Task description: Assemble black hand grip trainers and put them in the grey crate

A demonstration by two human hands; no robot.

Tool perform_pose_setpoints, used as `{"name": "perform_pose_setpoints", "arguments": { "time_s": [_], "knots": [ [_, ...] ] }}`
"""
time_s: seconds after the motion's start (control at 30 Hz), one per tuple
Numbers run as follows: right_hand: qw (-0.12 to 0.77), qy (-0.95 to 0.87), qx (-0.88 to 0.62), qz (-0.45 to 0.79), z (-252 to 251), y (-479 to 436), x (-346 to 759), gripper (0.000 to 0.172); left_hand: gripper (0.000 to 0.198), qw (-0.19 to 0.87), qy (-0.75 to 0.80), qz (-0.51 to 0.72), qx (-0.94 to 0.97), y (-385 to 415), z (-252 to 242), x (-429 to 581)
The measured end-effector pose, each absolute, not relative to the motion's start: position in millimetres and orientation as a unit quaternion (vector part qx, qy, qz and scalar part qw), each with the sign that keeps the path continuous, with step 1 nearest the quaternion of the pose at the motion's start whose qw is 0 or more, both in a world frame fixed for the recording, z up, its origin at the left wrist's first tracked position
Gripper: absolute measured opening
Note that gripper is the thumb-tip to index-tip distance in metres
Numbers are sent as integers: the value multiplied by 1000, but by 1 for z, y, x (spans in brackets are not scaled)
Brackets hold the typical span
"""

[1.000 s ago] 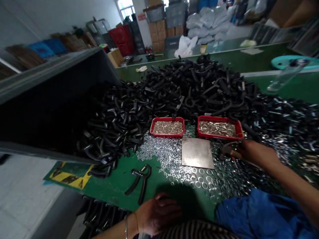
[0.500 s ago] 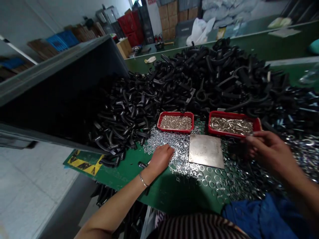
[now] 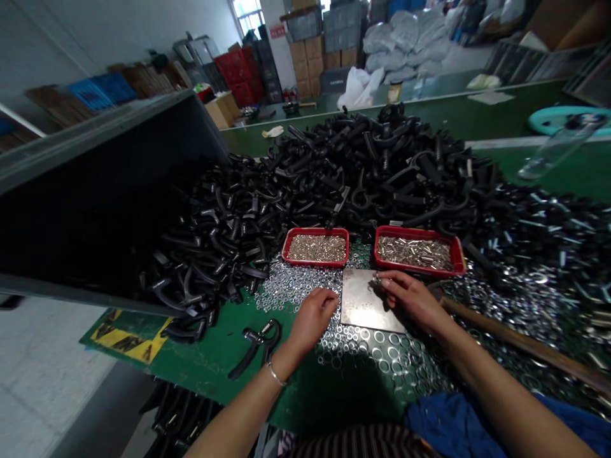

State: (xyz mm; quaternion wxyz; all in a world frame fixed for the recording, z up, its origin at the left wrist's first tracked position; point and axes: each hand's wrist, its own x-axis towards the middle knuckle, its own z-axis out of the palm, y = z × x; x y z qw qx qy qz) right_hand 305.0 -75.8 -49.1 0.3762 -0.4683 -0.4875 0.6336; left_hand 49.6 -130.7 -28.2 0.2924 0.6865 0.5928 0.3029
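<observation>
Blue cloth (image 3: 449, 426) lies bunched at the near edge of the green table (image 3: 224, 362), close under my right forearm. Just past it, loose steel washers (image 3: 386, 356) lie scattered flat on the green, and a wooden handle (image 3: 525, 343) lies across them on the right. Off to the left, an assembled black hand gripper (image 3: 255, 346) lies alone on bare table.

My left hand (image 3: 312, 318) rests palm down on the edge of a heap of small bright nuts (image 3: 291, 286), just beside the steel plate (image 3: 358, 312). Its fingers curl onto the nuts, and I cannot tell whether they have closed on any. My right hand (image 3: 413, 299) sits over the plate's far right corner. Thumb and forefinger are pinched narrow on what looks like a small metal part (image 3: 375, 280), held down against the plate.

Beyond the plate stand two red trays: the left tray (image 3: 315, 261) of fine silvery pieces, the right tray (image 3: 458, 254) of longer pins. Behind them rises a great pile of black handles (image 3: 358, 172), spilling left towards a dark bin (image 3: 95, 210).
</observation>
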Motion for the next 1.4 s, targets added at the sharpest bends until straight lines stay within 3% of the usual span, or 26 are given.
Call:
{"name": "perform_pose_setpoints", "arguments": {
  "time_s": [0.2, 0.27, 0.43, 0.5, 0.7, 0.9, 1.1, 1.4],
  "knots": [
    [384, -570, -492, 534, -55, -78, 310, 30, 9, 363, 516, 396, 667, -111, -30, 105],
    [388, -551, -483, 560, -52, -80, 313, 27, 10, 411, 507, 423, 629, -100, -33, 116],
    [390, -453, -421, 682, -44, -82, 318, 28, 25, 662, 434, 413, 451, -89, -42, 139],
    [383, -450, -405, 697, -45, -82, 321, 31, 29, 705, 411, 422, 395, -93, -44, 145],
    [308, -569, -489, 585, -47, -80, 323, 36, 27, 642, 495, 439, 388, -91, -49, 142],
    [361, -368, -384, 766, -37, -82, 322, 28, 15, 325, 574, 457, 596, -80, -35, 122],
    [361, -372, -341, 784, -33, -87, 319, 30, 21, 512, 552, 404, 519, -103, -36, 138],
    [347, -336, -343, 806, -33, -92, 317, 32, 26, 632, 501, 438, 397, -115, -43, 148]
  ]
}}
